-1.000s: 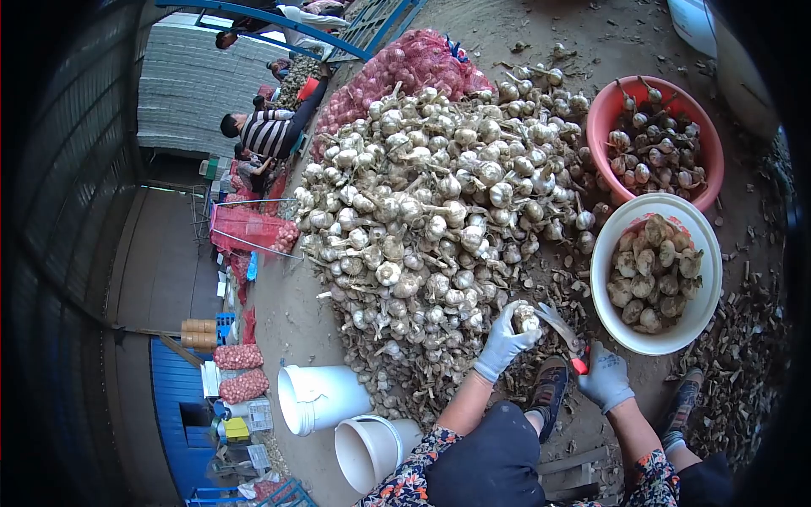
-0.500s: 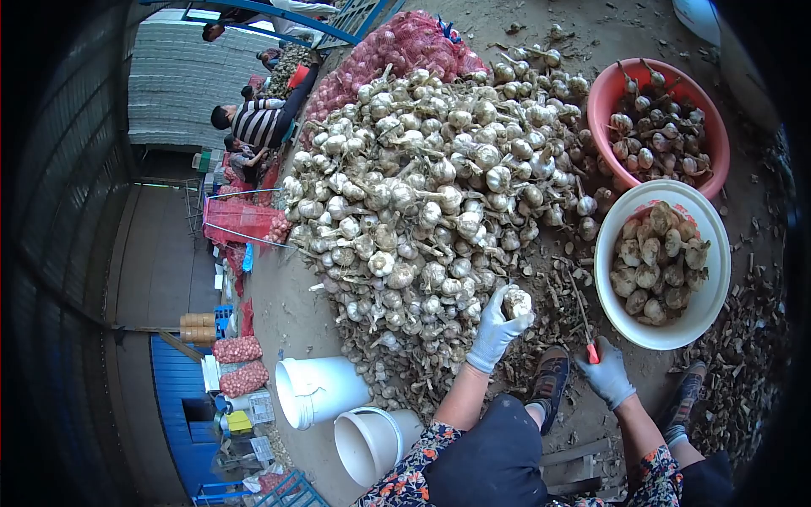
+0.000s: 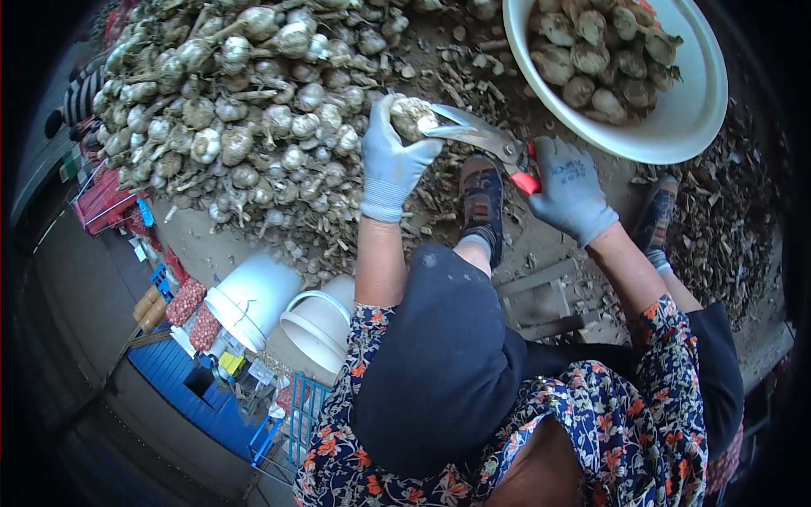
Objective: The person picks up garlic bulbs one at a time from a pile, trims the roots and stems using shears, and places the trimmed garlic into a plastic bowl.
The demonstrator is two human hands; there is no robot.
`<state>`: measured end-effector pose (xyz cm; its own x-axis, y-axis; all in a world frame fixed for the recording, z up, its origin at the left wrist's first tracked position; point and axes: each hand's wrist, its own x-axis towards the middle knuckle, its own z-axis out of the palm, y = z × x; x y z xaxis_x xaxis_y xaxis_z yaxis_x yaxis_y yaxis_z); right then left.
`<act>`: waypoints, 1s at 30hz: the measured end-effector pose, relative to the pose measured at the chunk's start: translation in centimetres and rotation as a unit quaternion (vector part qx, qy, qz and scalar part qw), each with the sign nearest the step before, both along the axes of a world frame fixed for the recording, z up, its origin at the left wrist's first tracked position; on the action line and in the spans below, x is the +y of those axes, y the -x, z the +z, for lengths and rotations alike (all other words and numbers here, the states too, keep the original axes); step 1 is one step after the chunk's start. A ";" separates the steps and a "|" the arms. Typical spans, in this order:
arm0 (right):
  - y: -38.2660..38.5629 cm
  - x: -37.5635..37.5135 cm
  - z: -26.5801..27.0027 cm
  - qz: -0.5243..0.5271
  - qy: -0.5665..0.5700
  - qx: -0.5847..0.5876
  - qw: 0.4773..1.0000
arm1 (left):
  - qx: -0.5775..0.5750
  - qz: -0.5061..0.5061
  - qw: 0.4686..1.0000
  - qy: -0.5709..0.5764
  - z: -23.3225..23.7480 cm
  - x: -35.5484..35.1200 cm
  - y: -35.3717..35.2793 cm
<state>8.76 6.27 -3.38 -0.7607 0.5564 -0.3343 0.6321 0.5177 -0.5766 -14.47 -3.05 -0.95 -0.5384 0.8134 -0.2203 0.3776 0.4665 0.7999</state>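
beside garlic pile [image 3: 245,127], left hand [image 3: 393,160] gripping bulb [image 3: 413,119], right hand [image 3: 571,188] clasping shears [image 3: 498,149]

The ground [image 3: 193,235] is brown and bare in patches. A large garlic pile [image 3: 241,127] covers much of it, its loose edge spreading toward two pale buckets [image 3: 258,297] [image 3: 319,325], which sit side by side. Dry scraps [image 3: 439,74] litter the strip between the pile and a white basin [image 3: 708,93], and more scraps [image 3: 718,221] lie thickly beyond the right shoe [image 3: 657,213]. The left shoe [image 3: 482,203] rests near the pile's edge. Near both shoes is a slatted frame [image 3: 541,283], partly hidden by the legs.
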 end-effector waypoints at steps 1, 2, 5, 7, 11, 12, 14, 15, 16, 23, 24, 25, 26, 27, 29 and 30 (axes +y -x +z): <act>0.2 0.2 0.4 0.007 0.018 -0.020 1.000 | 0.037 -0.013 0.999 0.003 0.1 0.0 -0.1; 0.3 0.0 0.3 0.009 0.021 -0.025 0.999 | 0.075 -0.026 0.997 0.004 0.3 0.1 -0.3; 0.9 -0.4 1.1 0.014 0.061 -0.068 0.996 | 0.124 -0.011 0.991 0.050 0.2 0.0 -1.7; 1.1 -0.7 1.6 0.018 0.062 -0.086 0.994 | 0.144 0.000 0.988 0.052 -0.6 -0.2 -2.0; 0.8 -1.2 1.3 0.035 0.065 -0.099 0.992 | 0.189 -0.005 0.981 0.049 -0.8 -0.3 -2.3; 0.8 -1.3 1.0 0.033 0.067 -0.099 0.992 | 0.186 -0.004 0.981 0.054 -0.7 -0.2 -2.3; 1.0 -1.2 0.9 0.038 0.084 -0.104 0.990 | 0.180 -0.023 0.983 0.038 -0.5 -0.1 -2.3; 1.0 -1.3 0.8 0.042 0.097 -0.105 0.989 | 0.212 -0.042 0.976 0.023 -0.7 -0.1 -2.1; 1.1 -1.5 0.7 0.046 0.101 -0.109 0.988 | 0.208 -0.039 0.977 0.028 -1.0 -0.2 -1.9; 1.5 -4.5 -1.4 -0.022 0.208 -0.142 0.968 | 0.246 -0.070 0.960 0.110 -3.5 -1.3 -2.1; 1.5 -5.1 -1.7 -0.024 0.220 -0.157 0.962 | 0.243 -0.070 0.961 0.113 -3.5 -1.6 -2.3; 1.2 -5.6 -2.1 -0.024 0.216 -0.140 0.966 | 0.239 -0.072 0.959 0.138 -3.5 -1.8 -2.3; 0.9 -5.6 -2.1 -0.025 0.215 -0.140 0.966 | 0.236 -0.074 0.956 0.160 -3.4 -1.8 -2.3; 0.7 -5.5 -2.1 -0.025 0.216 -0.137 0.966 | 0.214 -0.085 0.960 0.161 -3.3 -2.1 -2.1; -0.1 -5.3 -1.9 -0.026 0.216 -0.138 0.966 | 0.200 -0.081 0.968 0.126 -3.2 -2.5 -2.6; -0.4 -5.0 -1.5 -0.014 0.187 -0.141 0.972 | 0.189 -0.074 0.975 0.093 -3.1 -2.6 -2.8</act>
